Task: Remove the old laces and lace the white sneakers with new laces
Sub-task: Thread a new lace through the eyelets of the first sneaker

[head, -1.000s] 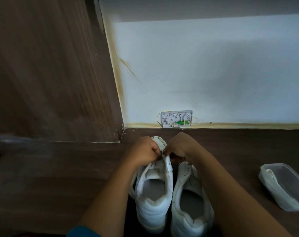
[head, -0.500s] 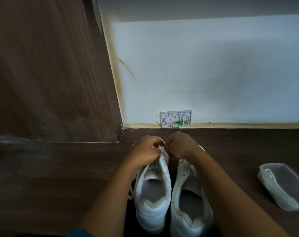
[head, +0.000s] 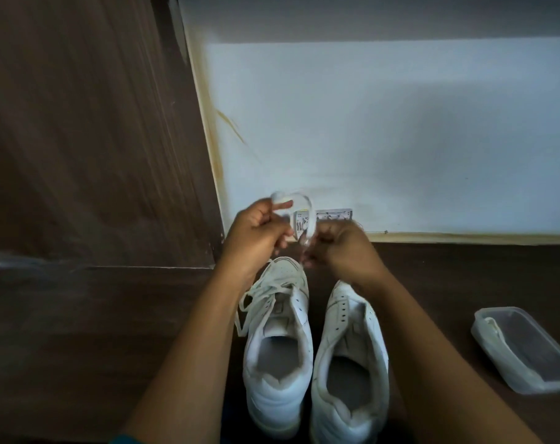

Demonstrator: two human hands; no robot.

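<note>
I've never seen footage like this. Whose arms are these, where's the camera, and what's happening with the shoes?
No machine here: a person's two bare hands, filmed by one camera worn on the head, looking forward and down. Two white sneakers stand side by side on a dark wooden surface. The left sneaker has loose lacing in it; the right sneaker shows empty eyelets. The left hand and right hand hold a blurred white lace looped between them. A clear plastic container lies to the right.
</note>
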